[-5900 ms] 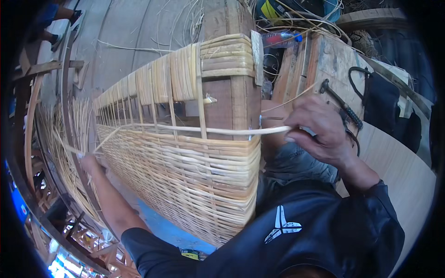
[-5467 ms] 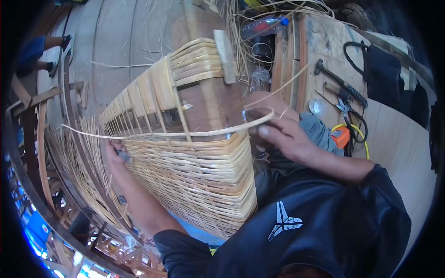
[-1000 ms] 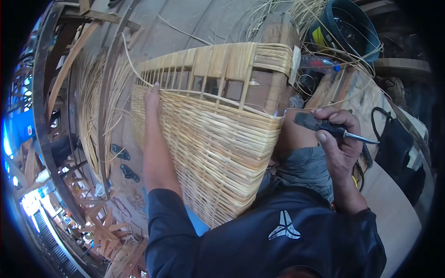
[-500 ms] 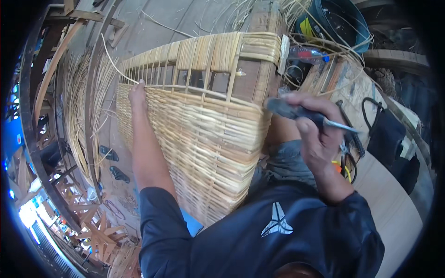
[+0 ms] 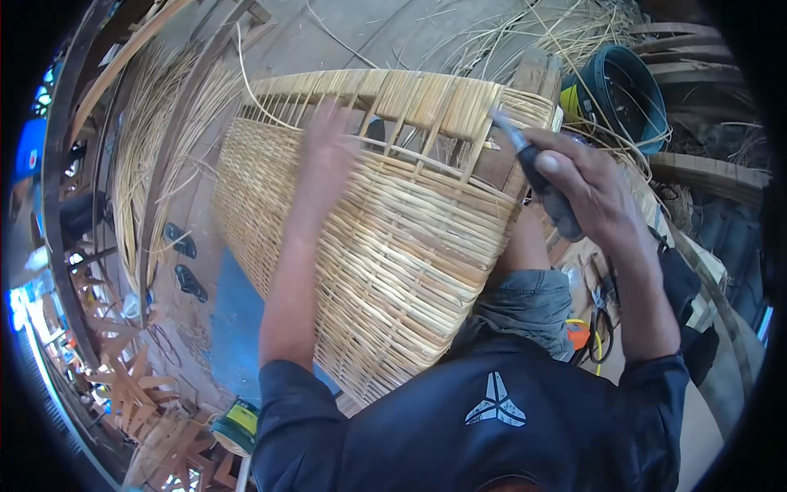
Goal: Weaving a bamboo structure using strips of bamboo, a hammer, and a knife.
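Note:
A large woven rattan panel (image 5: 373, 246) leans across in front of me, with bare upright stakes and a gap below its wrapped top rail. My left hand (image 5: 326, 152) is over the upper edge of the weave by the stakes, its fingers smeared by motion. A loose rattan strand (image 5: 246, 78) curls up from the weave to the left of that hand. In my right hand (image 5: 586, 176) is a screwdriver-like tool (image 5: 553, 189) with a dark handle. Its metal shaft points up and left at the wrapped right end of the rail, perhaps touching it; contact is unclear.
A dark green bucket (image 5: 625, 98) stands at the far right near scattered rattan strips. Long rattan bundles (image 5: 139, 180) lie at the left, near a pair of sandals (image 5: 187, 261). Pliers (image 5: 600, 302) lie right of my knee. Another bucket (image 5: 238, 425) is at lower left.
My left hand has moved right along the weave, off the spot where it held the strand. My right hand has turned the tool, so its shaft now points up-left instead of right.

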A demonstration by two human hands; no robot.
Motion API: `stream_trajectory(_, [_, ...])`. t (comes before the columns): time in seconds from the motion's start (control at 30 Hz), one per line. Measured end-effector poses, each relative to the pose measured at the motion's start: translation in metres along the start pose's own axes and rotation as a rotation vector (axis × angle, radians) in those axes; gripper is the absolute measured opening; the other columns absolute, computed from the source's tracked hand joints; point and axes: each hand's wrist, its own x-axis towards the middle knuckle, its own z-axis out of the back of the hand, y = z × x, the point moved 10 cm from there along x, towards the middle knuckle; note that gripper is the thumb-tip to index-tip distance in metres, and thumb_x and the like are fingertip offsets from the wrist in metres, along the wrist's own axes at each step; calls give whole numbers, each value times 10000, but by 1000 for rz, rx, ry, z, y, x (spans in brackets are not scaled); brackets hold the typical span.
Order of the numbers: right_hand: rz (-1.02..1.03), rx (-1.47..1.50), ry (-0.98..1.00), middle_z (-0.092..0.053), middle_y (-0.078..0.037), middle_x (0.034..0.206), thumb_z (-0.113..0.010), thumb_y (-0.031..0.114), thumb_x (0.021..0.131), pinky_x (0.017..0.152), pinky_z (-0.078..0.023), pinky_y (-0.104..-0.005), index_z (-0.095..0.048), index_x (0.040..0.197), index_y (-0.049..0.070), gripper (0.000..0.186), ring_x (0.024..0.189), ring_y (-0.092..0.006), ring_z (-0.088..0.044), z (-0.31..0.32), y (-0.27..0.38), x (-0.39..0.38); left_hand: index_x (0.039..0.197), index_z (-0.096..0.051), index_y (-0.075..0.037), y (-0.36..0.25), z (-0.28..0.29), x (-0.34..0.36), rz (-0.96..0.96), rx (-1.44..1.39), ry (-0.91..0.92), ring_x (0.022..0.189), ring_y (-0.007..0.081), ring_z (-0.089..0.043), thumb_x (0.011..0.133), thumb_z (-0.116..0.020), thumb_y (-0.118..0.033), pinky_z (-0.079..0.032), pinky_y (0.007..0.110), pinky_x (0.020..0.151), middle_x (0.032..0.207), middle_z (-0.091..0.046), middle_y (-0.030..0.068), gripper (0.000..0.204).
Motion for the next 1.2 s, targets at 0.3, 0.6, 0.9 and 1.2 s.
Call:
stream_trajectory(0.3, [-344, -19, 204, -594, -34, 761, -522, 243, 845, 469, -402, -210, -497, 1264, -32, 502, 566, -68, -513, -26, 1, 18, 1303, -488, -173, -58, -30, -39, -222, 135, 292, 1298, 333, -346, 845, -478, -560, -212, 499, 1075, 1360, -440, 114, 600])
stream_trajectory(0.6, [-430, 31, 156, -441, 31, 552, -435, 362, 931, 324, -304, -186, -528, 1250, 24, 474, 370, -31, -383, -24, 2, 19, 1274, -524, -185, -52, -27, -40, -222, 129, 283, 1289, 318, -376, 854, -502, -533, -245, 489, 1043, 1326, -491, 101, 546])
stream_trajectory(0.9, [-372, 89, 58, -418, 32, 607, -516, 308, 909, 358, -280, -172, -497, 1278, 30, 462, 398, -27, -358, -9, -8, 19, 1297, -510, -189, -45, -19, -40, -248, 77, 261, 1303, 303, -362, 875, -511, -496, -233, 472, 1069, 1358, -462, 112, 522])
stream_trajectory(1.2, [-150, 159, 82, -410, 39, 628, -552, 297, 869, 358, -286, -192, -470, 1291, -11, 528, 420, -35, -348, -81, 19, 88, 1358, -440, -159, 70, -10, -22, -9, 299, 307, 1353, 283, -286, 926, -374, -483, -187, 429, 1116, 1443, -354, 107, 544])
